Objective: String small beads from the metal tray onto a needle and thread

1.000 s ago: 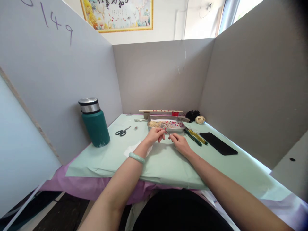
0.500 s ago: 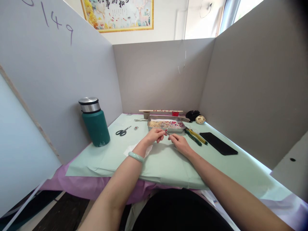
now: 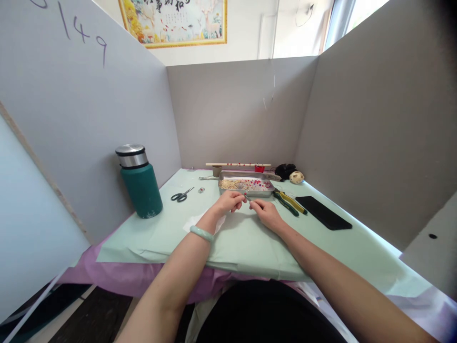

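Observation:
My left hand (image 3: 229,202), with a pale green bangle (image 3: 202,233) on its wrist, is closed in a pinch in front of the metal tray (image 3: 263,194). A tiny red spot shows at its fingertips, too small to name. Close beside it on the right, my right hand (image 3: 266,213) is closed around a thin metal tool (image 3: 247,197) whose tip reaches the left fingertips. The tray behind both hands holds tan grains and many red and pink beads (image 3: 255,183). Under the left wrist lies a white tissue (image 3: 191,223).
Left stand a green bottle (image 3: 141,190) and scissors (image 3: 182,195), with a small ring-like piece (image 3: 201,190) nearby. Right lie green-and-yellow-handled pliers (image 3: 291,204) and a black phone-shaped slab (image 3: 323,213). Behind the tray, a beaded stick (image 3: 238,165) rests across two small cups. Grey partitions enclose the table.
The hands keep nearly the same pose at the same spot. The whole view has shifted very slightly.

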Tool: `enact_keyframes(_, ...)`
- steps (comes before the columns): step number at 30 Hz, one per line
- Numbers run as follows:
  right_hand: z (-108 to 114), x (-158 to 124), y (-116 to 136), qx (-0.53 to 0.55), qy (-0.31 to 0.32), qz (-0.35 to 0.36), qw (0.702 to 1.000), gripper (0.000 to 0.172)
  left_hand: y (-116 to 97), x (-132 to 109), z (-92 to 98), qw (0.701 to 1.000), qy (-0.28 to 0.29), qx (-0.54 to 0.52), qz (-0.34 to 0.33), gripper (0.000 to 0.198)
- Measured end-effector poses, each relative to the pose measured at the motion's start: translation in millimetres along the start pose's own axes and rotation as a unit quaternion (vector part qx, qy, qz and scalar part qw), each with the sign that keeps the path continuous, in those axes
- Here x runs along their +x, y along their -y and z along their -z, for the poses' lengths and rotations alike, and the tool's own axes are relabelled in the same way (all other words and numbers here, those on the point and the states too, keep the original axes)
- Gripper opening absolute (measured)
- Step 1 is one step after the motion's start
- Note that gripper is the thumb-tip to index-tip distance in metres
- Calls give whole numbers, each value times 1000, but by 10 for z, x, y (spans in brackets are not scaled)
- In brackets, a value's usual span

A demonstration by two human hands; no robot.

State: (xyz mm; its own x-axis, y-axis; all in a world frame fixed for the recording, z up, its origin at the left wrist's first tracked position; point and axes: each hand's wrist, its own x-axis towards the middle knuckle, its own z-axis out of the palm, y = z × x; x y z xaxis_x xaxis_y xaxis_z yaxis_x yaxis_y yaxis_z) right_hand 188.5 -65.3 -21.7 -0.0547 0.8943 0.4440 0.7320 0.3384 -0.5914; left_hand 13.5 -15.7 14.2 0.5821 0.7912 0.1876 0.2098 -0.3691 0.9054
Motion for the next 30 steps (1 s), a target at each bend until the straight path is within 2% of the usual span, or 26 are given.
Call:
enact_keyframes(8,-33,-18,63,-50,-20,-28,998,25,40,41,-26,998,-50,44,10,21)
enact_keyframes(17,-19,22,-4,-4,-29,-41,999,25,53,96,-49,997,-64,-37,-7,26)
enact_keyframes(20,-21,48,-33,22,-38,-48,998,24,27,59,-45,997,-44,-62,-9,28)
enact_keyframes(25,-47,83,-68,67,-58,-67,994,25,-6,-14,-73,997,34,-75,4,29)
enact_keyframes(30,-48,61,-20,150,-37,-61,986,25,43,-3,-96,994,76,-72,32,30)
